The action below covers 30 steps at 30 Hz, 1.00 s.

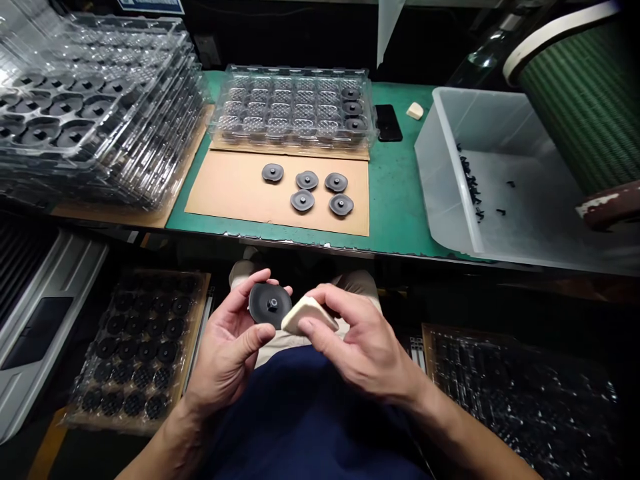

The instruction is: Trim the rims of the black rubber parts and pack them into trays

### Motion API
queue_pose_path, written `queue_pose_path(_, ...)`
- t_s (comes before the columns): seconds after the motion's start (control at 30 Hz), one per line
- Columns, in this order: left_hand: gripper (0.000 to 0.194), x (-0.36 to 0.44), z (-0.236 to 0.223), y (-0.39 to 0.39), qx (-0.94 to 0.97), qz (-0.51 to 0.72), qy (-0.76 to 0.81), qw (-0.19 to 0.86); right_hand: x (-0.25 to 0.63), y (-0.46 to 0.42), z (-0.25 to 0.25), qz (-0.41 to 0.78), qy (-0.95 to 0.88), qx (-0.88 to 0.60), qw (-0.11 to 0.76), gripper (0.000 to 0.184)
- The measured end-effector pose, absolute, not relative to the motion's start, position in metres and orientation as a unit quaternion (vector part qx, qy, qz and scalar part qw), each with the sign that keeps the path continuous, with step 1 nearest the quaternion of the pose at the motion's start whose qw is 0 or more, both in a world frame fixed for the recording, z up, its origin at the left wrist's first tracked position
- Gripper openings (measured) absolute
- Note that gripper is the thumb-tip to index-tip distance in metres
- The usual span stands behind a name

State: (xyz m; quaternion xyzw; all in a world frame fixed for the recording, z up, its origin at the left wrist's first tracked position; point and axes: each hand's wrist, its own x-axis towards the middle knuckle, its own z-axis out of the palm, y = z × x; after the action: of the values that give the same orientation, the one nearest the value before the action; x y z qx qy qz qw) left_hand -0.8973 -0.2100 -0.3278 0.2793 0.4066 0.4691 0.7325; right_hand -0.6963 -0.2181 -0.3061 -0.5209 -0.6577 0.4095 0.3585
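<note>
My left hand [227, 343] grips a round black plastic part [265, 307] by its rim, its dished face with a small central stub turned up. A cream-coloured wedge-shaped block [310, 313], of a kind I cannot make out, is pinched between the thumb and fingers of my right hand [363, 340]. One corner of the block meets or nearly meets the right edge of the black part. Both hands are over my lap, in front of the table edge. Beyond them several similar black parts [303, 200] lie on a cardboard sheet [225, 190].
A clear compartment tray [293, 137] holds a few black parts at its right. Stacked trays [165, 120] stand left. A phone [389, 123], a second cream block [415, 111] and a translucent bin [450, 193] are right. More trays sit low left [135, 347] and low right [520, 393].
</note>
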Motion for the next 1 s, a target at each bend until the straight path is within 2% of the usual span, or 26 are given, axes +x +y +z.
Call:
queue_pose_path(0.13,0.061,-0.9003,-0.3297,-0.2118,0.271,0.471,0.387,0.745,-0.696,-0.2181,-0.3049,0.372,-0.65,-0.555,0.362,0.012)
queue_pose_path(0.23,0.062,-0.9013,-0.3311,-0.2122,0.262,0.47,0.369,0.758,-0.6968,-0.2182,-0.3044,0.445,-0.634,-0.532,0.342,0.016)
queue_pose_path(0.37,0.061,-0.9006,-0.3324,-0.2113,0.268,0.47,0.374,0.754,-0.6994,-0.2179,-0.3047,0.386,-0.63,-0.564,0.369,0.019)
queue_pose_path(0.47,0.063,-0.9005,-0.3335,-0.2111,0.268,0.468,0.373,0.755,-0.7003,-0.2181,-0.3053,0.424,-0.636,-0.537,0.357,0.02)
queue_pose_path(0.6,0.062,-0.9011,-0.3352,-0.2116,0.268,0.475,0.379,0.747,-0.7,-0.2198,-0.3069,0.371,-0.651,-0.552,0.367,0.014)
queue_pose_path(0.7,0.062,-0.9006,-0.3354,-0.2116,0.272,0.467,0.378,0.752,-0.7001,-0.2218,-0.3078,0.379,-0.679,-0.514,0.364,0.009)
queue_pose_path(0.8,0.061,-0.8997,-0.3337,-0.2113,0.272,0.465,0.38,0.752,-0.7008,-0.2235,-0.3071,0.32,-0.68,-0.54,0.379,0.008)
queue_pose_path(0.93,0.061,-0.8997,-0.3293,-0.2095,0.262,0.449,0.376,0.767,-0.7015,-0.2242,-0.3053,0.408,-0.673,-0.493,0.371,0.008)
queue_pose_path(1.0,0.061,-0.9005,-0.3276,-0.2082,0.261,0.44,0.373,0.774,-0.7012,-0.2234,-0.3058,0.377,-0.688,-0.497,0.371,0.008)
